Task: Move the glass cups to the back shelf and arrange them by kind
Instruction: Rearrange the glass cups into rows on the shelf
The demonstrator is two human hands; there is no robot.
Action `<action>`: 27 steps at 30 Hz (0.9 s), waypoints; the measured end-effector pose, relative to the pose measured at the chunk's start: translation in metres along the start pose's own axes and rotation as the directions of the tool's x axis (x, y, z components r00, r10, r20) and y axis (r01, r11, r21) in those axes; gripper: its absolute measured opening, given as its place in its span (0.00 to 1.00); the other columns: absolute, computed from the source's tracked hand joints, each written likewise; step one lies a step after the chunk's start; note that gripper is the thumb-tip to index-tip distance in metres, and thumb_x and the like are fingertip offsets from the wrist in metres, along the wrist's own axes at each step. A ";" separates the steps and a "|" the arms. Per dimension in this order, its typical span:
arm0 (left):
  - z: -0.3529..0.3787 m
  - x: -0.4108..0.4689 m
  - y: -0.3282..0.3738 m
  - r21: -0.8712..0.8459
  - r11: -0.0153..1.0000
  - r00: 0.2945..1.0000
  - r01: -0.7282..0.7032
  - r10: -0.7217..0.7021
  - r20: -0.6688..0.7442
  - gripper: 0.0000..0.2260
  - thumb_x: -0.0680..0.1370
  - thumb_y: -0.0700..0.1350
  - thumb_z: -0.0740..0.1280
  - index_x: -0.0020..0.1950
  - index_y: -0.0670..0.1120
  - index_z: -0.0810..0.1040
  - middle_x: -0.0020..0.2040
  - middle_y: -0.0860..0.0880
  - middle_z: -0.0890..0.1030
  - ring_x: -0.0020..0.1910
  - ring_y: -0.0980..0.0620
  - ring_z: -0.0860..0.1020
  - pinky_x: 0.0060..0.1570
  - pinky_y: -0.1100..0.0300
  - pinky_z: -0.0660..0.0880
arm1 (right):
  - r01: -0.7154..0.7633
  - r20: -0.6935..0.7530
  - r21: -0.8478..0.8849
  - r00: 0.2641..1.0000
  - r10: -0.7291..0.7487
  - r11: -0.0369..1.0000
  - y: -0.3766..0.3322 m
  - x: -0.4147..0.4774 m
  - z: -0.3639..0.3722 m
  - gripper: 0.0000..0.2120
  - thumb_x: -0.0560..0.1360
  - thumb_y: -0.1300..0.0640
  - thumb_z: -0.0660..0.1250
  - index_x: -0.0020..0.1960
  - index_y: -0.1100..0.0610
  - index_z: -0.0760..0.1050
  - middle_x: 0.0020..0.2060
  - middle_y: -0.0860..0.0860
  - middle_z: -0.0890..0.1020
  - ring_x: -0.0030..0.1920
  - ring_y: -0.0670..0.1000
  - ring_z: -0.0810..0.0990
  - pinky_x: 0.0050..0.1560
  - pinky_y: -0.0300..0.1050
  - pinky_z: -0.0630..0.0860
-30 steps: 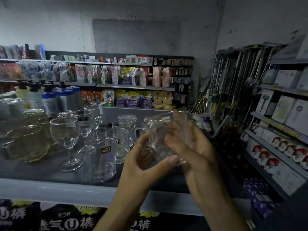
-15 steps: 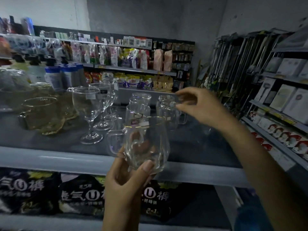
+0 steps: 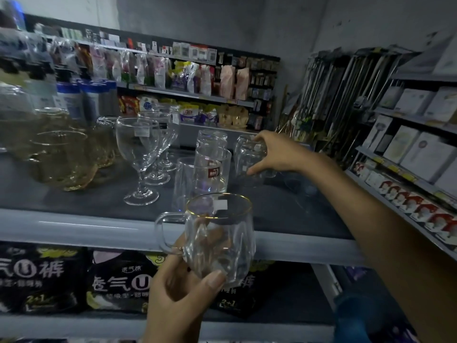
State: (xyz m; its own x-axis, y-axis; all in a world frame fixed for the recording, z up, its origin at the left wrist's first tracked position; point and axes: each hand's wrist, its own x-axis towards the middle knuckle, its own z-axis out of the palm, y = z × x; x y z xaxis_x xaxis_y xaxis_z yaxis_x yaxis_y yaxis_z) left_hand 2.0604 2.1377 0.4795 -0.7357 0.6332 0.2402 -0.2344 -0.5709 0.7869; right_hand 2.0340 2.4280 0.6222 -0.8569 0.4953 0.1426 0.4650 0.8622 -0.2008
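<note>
A retail shop is showing here: metal shelving [image 3: 74, 226] is carrying stickered glassware [image 3: 138, 144], packaged goods [image 3: 158, 70] are hanging along the back rack, boxed items [image 3: 420, 154] are sitting over price tags [image 3: 378, 160], long-handled tools [image 3: 346, 95] are standing in the corner.

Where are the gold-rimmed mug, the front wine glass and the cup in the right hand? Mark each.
Gold-rimmed mug [image 3: 235, 233]: head view, on its clear wall below the rim.
Front wine glass [image 3: 138, 144]: head view, on the bowl.
Right-hand cup [image 3: 248, 157]: head view, on its side wall.
</note>
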 end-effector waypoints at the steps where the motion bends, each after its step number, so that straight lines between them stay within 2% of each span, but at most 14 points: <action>1: 0.000 0.000 0.000 -0.003 1.000 1.000 0.005 -0.005 0.003 0.41 0.42 0.54 0.89 0.53 0.49 0.88 0.56 0.40 0.87 0.48 0.45 0.88 0.39 0.59 0.82 | -0.008 -0.009 0.020 1.000 0.009 1.000 -0.001 -0.001 0.001 0.47 0.64 0.43 0.83 0.75 0.57 0.66 0.68 0.53 0.76 0.62 0.54 0.76 0.53 0.48 0.72; 3: -0.001 -0.001 0.001 -0.013 1.000 1.000 0.010 -0.009 0.019 0.41 0.42 0.54 0.89 0.54 0.48 0.88 0.56 0.40 0.86 0.48 0.44 0.87 0.39 0.59 0.82 | -0.023 -0.024 0.041 0.999 0.024 0.999 -0.003 -0.003 0.003 0.44 0.64 0.44 0.83 0.72 0.57 0.66 0.62 0.52 0.77 0.55 0.52 0.75 0.43 0.45 0.68; 5: -0.002 -0.002 0.002 -0.016 1.000 1.000 0.014 -0.013 0.017 0.41 0.41 0.54 0.89 0.54 0.49 0.89 0.56 0.39 0.87 0.48 0.43 0.88 0.39 0.59 0.83 | -0.025 -0.033 0.037 0.999 0.026 0.999 -0.004 -0.005 0.003 0.43 0.65 0.44 0.83 0.71 0.57 0.67 0.60 0.53 0.77 0.53 0.52 0.74 0.38 0.44 0.66; 7: -0.001 -0.004 0.003 -0.015 1.000 1.000 0.010 -0.010 0.019 0.41 0.42 0.54 0.89 0.55 0.50 0.88 0.57 0.40 0.86 0.51 0.42 0.87 0.41 0.59 0.83 | -0.013 -0.043 0.015 0.999 0.014 1.000 -0.006 -0.006 0.003 0.43 0.65 0.44 0.83 0.71 0.57 0.67 0.62 0.53 0.77 0.55 0.52 0.73 0.43 0.45 0.67; 11: -0.001 -0.006 0.007 -0.008 1.000 1.000 -0.001 0.001 0.021 0.41 0.42 0.55 0.89 0.55 0.52 0.88 0.57 0.40 0.87 0.53 0.42 0.87 0.43 0.58 0.83 | -0.006 -0.046 0.025 0.999 0.007 1.000 -0.005 -0.009 0.003 0.42 0.66 0.45 0.83 0.72 0.57 0.67 0.68 0.54 0.75 0.66 0.55 0.74 0.53 0.45 0.68; 15: -0.001 -0.009 0.009 -0.011 1.000 1.000 -0.010 0.010 0.016 0.42 0.41 0.55 0.89 0.55 0.52 0.88 0.56 0.41 0.87 0.53 0.41 0.87 0.42 0.57 0.83 | -0.002 -0.034 0.028 0.999 0.003 1.000 -0.001 -0.010 0.001 0.44 0.66 0.47 0.83 0.74 0.58 0.66 0.72 0.55 0.73 0.70 0.56 0.73 0.62 0.46 0.71; 22: 0.003 -0.010 0.010 -0.025 1.000 1.000 -0.018 0.018 0.010 0.42 0.42 0.54 0.89 0.57 0.53 0.88 0.57 0.41 0.86 0.53 0.41 0.87 0.42 0.57 0.83 | 0.033 -0.033 0.031 0.999 -0.032 0.999 0.000 -0.015 -0.002 0.45 0.67 0.49 0.83 0.76 0.57 0.65 0.74 0.54 0.72 0.71 0.55 0.72 0.64 0.45 0.70; 27: 0.005 -0.011 0.010 -0.033 0.999 1.000 -0.018 0.018 -0.016 0.40 0.41 0.54 0.89 0.54 0.53 0.89 0.55 0.41 0.87 0.50 0.43 0.87 0.41 0.57 0.83 | 0.039 -0.075 0.037 0.997 -0.036 0.999 0.005 -0.016 0.000 0.37 0.67 0.52 0.82 0.72 0.55 0.71 0.69 0.54 0.75 0.65 0.54 0.75 0.57 0.44 0.72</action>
State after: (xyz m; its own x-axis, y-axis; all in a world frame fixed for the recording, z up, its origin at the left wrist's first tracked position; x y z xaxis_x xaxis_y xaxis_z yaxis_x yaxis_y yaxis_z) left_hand 2.0694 2.1277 0.4878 -0.7502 0.6143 0.2448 -0.2417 -0.5993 0.7631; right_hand 2.0501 2.4250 0.6193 -0.8540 0.4703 0.2223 0.4227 0.8765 -0.2306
